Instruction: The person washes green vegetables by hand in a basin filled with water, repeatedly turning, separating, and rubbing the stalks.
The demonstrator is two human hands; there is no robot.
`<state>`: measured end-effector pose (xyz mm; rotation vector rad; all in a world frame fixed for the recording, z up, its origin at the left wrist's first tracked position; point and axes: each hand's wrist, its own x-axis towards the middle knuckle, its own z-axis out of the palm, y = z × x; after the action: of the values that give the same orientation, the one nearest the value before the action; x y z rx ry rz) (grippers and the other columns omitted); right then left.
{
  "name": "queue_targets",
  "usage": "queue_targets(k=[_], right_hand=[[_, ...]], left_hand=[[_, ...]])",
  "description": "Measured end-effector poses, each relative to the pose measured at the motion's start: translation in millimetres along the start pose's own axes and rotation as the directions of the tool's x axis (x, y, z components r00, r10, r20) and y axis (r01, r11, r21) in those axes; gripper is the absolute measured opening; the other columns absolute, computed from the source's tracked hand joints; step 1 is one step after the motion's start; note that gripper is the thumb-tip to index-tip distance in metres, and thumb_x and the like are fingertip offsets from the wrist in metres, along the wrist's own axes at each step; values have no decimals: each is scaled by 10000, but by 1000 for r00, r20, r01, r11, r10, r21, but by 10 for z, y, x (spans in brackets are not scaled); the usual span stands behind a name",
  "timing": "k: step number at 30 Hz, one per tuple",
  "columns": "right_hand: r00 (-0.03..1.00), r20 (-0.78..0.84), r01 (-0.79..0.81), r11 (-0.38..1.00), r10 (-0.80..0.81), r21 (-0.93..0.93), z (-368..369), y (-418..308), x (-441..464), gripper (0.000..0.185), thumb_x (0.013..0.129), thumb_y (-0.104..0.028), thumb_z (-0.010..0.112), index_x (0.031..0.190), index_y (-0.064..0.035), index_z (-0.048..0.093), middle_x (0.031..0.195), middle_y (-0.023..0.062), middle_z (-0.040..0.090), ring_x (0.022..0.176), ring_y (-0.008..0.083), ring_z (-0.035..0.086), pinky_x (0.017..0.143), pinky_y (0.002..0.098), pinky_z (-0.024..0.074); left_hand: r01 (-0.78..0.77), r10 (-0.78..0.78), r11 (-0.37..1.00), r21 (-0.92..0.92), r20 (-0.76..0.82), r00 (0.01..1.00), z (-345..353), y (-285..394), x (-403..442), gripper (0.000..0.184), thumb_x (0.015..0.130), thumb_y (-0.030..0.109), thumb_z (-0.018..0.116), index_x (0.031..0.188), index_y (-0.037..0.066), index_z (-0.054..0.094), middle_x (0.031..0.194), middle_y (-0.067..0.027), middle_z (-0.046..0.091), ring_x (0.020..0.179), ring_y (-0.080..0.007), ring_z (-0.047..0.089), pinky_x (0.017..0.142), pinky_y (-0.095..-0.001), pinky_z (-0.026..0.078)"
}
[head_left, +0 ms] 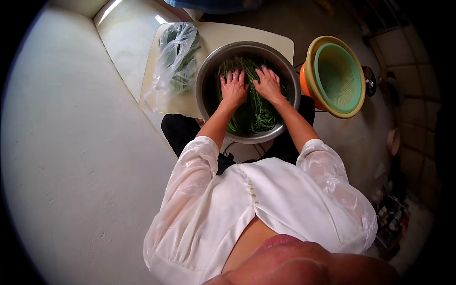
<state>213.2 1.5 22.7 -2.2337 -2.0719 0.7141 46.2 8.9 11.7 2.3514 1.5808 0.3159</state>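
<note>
Long, thin green leafy vegetables (260,114) lie in a large round metal basin (203,90) in front of me. My left hand (234,89) rests on the greens in the basin's left half, its fingers spread and pointing away from me. On the right side of the same heap, my right hand (268,85) presses down with fingers apart, the tips partly among the stalks. The two hands are a short gap apart. Whether water stands in the basin is hard to make out.
A clear plastic bag (178,52) of greens lies left of the basin on a pale table (218,32). To the right, a green colander (337,76) sits inside a yellow-rimmed basin (312,52) above something orange. A white wall (80,142) runs along my left.
</note>
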Motion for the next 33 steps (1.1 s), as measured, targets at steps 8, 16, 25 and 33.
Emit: queue_targets(k=[8, 16, 25, 33], right_hand=[[997, -58, 48, 997, -45, 54, 34, -116, -134, 458, 900, -318, 543, 1344, -208, 552, 1443, 125, 462, 1318, 377, 407, 1087, 575, 275], [972, -174, 163, 986, -157, 20, 155, -116, -239, 452, 887, -307, 564, 1325, -194, 572, 1447, 135, 457, 1287, 382, 435, 1077, 544, 292], [990, -4, 140, 989, -141, -41, -13, -192, -414, 374, 885, -314, 589, 1229, -179, 648, 1405, 118, 510, 1244, 329, 498, 1074, 525, 306], [972, -183, 141, 990, -144, -30, 188, -244, 110, 517, 875, -326, 580, 1364, -172, 515, 1424, 118, 473, 1326, 345, 402, 1074, 591, 269]], left_hand=[[-19, 13, 997, 81, 72, 997, 23, -60, -50, 625, 860, 364, 632, 1405, 119, 449, 1457, -116, 427, 1349, -360, 374, 1077, -630, 258], [56, -58, 998, 22, 74, 996, -157, -60, -409, 593, 841, 300, 658, 1383, 145, 474, 1398, -102, 492, 1314, -362, 409, 1079, -623, 253], [137, -133, 990, -24, 118, 984, -222, -181, -461, 611, 847, 254, 650, 1386, 56, 442, 1373, -165, 461, 1259, -330, 462, 1086, -584, 268], [1, 20, 995, 98, -216, 976, -274, -163, -185, 573, 865, 309, 635, 1360, 76, 464, 1377, -149, 462, 1280, -334, 433, 1060, -554, 319]])
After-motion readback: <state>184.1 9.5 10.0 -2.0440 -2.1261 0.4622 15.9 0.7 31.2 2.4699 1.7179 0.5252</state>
